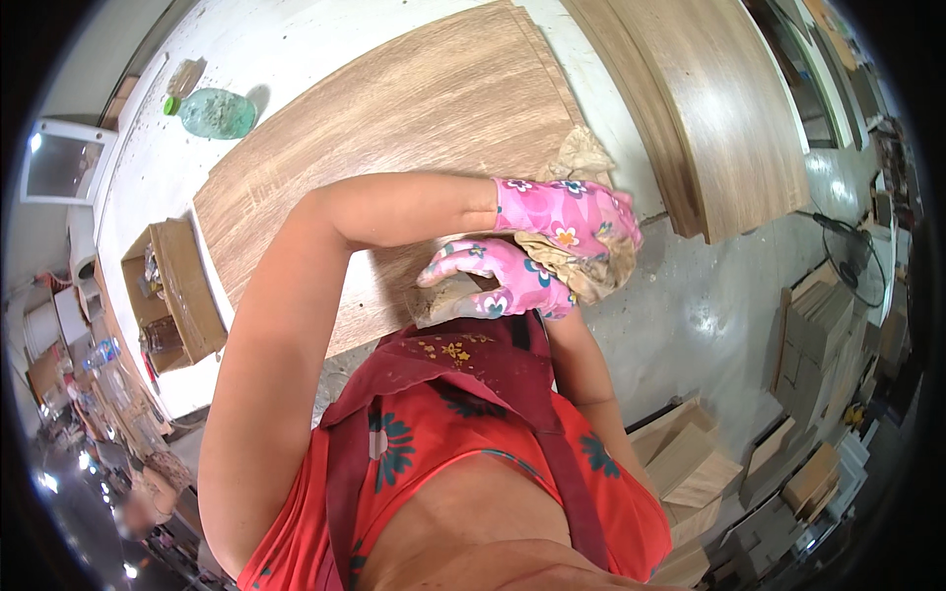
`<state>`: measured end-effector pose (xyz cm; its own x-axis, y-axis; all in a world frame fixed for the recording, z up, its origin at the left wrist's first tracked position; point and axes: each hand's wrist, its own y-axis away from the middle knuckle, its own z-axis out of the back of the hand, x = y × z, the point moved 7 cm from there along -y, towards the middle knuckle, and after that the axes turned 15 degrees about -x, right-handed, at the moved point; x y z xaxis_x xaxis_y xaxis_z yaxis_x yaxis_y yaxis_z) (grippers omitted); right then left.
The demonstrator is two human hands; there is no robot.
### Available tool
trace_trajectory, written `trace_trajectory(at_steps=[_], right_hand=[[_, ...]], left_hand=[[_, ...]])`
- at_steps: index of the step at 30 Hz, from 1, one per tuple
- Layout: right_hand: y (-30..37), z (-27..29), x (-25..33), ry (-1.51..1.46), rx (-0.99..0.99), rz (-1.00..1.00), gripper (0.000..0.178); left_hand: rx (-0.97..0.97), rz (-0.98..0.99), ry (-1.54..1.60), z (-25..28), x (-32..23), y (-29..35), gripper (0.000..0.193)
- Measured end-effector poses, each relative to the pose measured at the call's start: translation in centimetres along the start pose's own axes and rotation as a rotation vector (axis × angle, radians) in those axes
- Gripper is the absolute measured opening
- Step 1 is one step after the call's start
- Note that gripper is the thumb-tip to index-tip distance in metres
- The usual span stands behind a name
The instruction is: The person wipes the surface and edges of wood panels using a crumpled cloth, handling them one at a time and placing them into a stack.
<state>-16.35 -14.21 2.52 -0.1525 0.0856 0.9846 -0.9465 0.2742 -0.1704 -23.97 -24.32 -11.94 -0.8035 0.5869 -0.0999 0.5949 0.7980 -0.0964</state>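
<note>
Both my hands wear pink flowered gloves over a wood-grain board (394, 108). My left hand (586, 217) reaches across to the right, closed round a crumpled beige rag (591, 271), its fingers partly hidden behind the cloth. Just below and nearer my body, my right hand (517, 279) points left. Its thumb and fingers are curled round a flat grey-brown piece (434, 303) by the board's near edge; I cannot make out its kind. The rag lies against the back of this hand. Another crumpled beige cloth (583, 156) rests at the board's right edge.
A green-capped bottle (217, 113) lies on the white table at the far left. Nearer stands an open cardboard box (177, 295) with small items. Stacked wood-grain panels (734, 108) are at the right. Boards (680, 468) and a black fan (852, 258) stand on the grey floor.
</note>
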Motion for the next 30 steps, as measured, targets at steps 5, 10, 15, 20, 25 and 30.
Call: trace_trajectory(at_steps=[5,10,15,20,25,30], right_hand=[[0.2,0.3,-0.9,-0.045,-0.037,0.027,0.057],[0.0,0.1,-1.3,-0.084,-0.051,-0.060,0.073],[-0.2,0.3,-1.3,-0.190,-0.134,-0.191,0.068],[0.5,0.9,-3.0,-0.118,-0.265,-0.314,0.059],[1.6,1.7,-4.7,-0.286,-0.404,-0.386,0.046],[0.2,2.7,-3.5,0.211,-0.633,-0.480,0.061]], left_hand=[[-0.327,-0.828,-2.243,-10.0,-17.0,2.7,0.047],[-0.753,-0.949,-1.647,-8.8,-26.3,12.2,0.042],[-1.298,-0.938,-2.122,-11.4,-28.7,26.9,0.040],[-1.901,-0.718,-1.701,-12.2,-27.1,40.5,0.051],[-1.952,-0.957,-1.553,-12.7,-26.1,54.6,0.043],[-1.780,-1.188,-1.468,-10.4,-23.5,60.0,0.044]])
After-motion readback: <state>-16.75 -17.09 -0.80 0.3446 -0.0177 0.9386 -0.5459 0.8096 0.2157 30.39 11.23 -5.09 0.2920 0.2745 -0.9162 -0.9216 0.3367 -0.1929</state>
